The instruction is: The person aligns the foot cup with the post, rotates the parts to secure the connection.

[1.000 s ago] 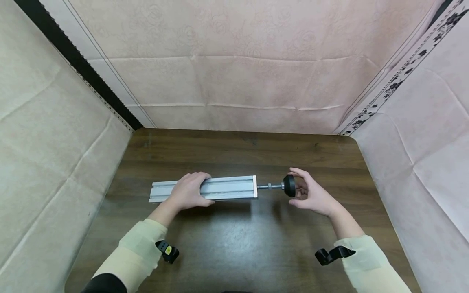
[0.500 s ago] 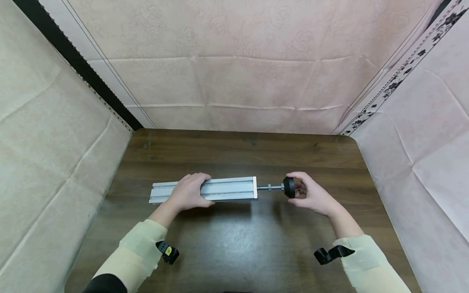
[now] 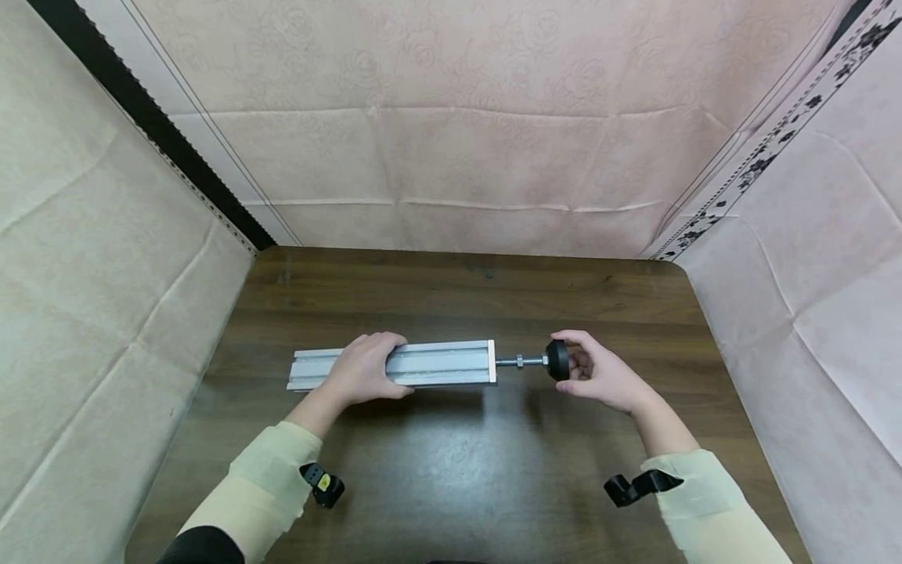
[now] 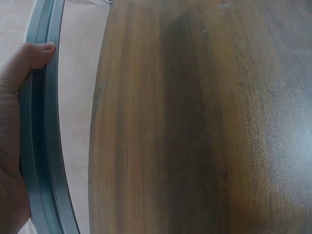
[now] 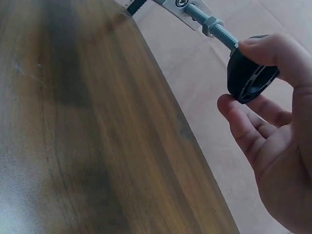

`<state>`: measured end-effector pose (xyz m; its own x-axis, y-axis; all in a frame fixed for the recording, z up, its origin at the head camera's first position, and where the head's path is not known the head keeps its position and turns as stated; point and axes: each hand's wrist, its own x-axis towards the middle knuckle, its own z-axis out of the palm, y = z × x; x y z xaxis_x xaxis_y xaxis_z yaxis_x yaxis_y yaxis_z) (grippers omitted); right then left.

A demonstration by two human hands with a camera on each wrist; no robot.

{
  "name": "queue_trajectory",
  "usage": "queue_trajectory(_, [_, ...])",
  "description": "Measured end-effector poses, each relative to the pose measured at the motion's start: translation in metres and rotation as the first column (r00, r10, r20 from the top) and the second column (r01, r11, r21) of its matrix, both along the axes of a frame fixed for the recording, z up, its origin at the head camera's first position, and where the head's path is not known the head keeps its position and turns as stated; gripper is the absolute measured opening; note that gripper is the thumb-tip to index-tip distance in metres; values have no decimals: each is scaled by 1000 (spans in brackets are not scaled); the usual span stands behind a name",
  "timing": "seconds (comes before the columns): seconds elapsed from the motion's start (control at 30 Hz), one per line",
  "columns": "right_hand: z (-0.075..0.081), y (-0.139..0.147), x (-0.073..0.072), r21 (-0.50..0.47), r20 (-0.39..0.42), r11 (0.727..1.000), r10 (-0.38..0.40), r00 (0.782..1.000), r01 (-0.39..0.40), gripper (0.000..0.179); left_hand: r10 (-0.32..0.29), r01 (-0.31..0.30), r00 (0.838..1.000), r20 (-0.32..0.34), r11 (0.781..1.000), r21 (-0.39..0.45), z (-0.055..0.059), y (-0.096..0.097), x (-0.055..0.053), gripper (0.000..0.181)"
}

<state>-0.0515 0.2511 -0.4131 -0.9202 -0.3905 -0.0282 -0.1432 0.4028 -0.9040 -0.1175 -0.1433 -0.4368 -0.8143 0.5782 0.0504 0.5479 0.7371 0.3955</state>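
Metal under the left hand (image 3: 366,366): this hand is bent around a long silver-grey aluminium bar (image 3: 444,363), its digits at both long edges; the grip is as wide as the bar.
Black piece at the right hand (image 3: 602,374): thumb and fingers, partly spread, pinch the rim of a round black cup-shaped foot (image 3: 557,359); the right wrist view shows its hollow underside towards the palm.
Bar: lies crosswise before the person, grooved lengthwise, held up off the table, with its shadow falling below it in the head view.
Bar's right end: capped by a pale flat end plate (image 3: 491,360).
Rod: a thin silver threaded rod (image 3: 507,361) runs from the plate to the black foot, with a silver hex nut (image 3: 520,361) on it between the two.
Sleeves: pale yellow-green cuffs (image 3: 275,462) cover both forearms, and a small black wrist device (image 3: 326,487) sits at each.
Table: brown wood-grain tabletop (image 3: 437,501), glossy where light reflects near the middle.
Surround: creased off-white cloth (image 3: 458,157) at the back and both sides, with a black strip (image 3: 162,125) along the left corner and a black floral border (image 3: 768,149) along the right.
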Motion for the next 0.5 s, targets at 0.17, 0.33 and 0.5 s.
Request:
queue_trajectory(0.17, [-3, 2, 0, -16, 22, 1000, -10, 1000, 10, 69, 2, -2, 1000, -3, 1000, 3, 1, 1, 0, 66])
queue_trajectory(0.33, [-3, 1, 1, -32, 21, 999, -18, 1000, 19, 67, 3, -3, 1000, 7, 1000, -5, 2, 0, 0, 66])
queue_trajectory(0.5, [-3, 2, -1, -24, 10, 999, -22, 1000, 22, 63, 3, -3, 1000, 10, 1000, -7, 3, 1, 0, 67])
